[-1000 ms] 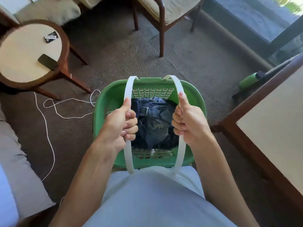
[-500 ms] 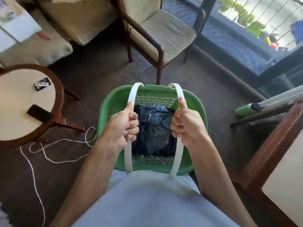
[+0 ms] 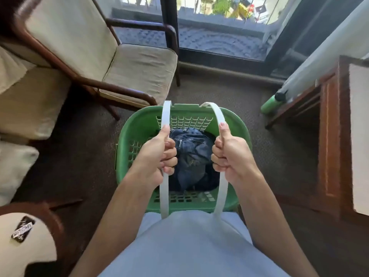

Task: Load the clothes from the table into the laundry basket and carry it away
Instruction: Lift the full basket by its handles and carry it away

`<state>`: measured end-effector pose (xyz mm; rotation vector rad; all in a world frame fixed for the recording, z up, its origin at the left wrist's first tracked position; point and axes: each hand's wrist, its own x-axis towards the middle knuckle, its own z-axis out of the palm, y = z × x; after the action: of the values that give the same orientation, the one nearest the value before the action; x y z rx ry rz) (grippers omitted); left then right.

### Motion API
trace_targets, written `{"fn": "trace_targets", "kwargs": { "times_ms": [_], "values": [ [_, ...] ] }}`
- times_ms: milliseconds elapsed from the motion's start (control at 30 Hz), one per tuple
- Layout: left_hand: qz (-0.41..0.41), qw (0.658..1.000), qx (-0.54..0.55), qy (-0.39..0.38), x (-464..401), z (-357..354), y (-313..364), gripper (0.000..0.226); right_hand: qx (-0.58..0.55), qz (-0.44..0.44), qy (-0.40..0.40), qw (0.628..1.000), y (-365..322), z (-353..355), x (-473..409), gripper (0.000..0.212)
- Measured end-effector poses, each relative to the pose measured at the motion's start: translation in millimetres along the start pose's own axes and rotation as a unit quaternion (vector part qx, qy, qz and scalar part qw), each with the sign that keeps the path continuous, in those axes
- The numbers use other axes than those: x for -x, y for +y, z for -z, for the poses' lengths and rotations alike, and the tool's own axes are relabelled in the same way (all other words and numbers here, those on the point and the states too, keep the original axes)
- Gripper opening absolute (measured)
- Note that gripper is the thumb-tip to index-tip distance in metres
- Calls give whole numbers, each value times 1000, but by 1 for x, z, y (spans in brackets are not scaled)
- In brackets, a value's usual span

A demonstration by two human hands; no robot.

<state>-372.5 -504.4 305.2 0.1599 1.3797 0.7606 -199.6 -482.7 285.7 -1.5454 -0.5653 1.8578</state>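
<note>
Head view: the green laundry basket (image 3: pixel 139 124), dark jeans (image 3: pixel 191 156) inside, is held centre-near by its 2 white handles, left hand (image 3: pixel 157 156) and right hand (image 3: pixel 229 154) each clamped on 1. The round bench (image 3: pixel 26 240) has slid near-left and the armchair (image 3: pixel 119 62) closer: carrying away is judged underway.

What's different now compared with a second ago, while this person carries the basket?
The view has swung: the armchair and window now fill the top, the round table has slid to the bottom left, and the white cord is out of sight. Unchanged: the left hand and right hand grip the white handles, jeans inside the green basket.
</note>
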Motion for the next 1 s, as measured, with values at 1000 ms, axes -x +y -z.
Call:
{"fn": "trace_targets", "kwargs": {
  "times_ms": [1000],
  "values": [
    [105,740,-572,-337,-329,-383,180,55,-524,29,535,663,-152,144,-210,63]
  ]
}}
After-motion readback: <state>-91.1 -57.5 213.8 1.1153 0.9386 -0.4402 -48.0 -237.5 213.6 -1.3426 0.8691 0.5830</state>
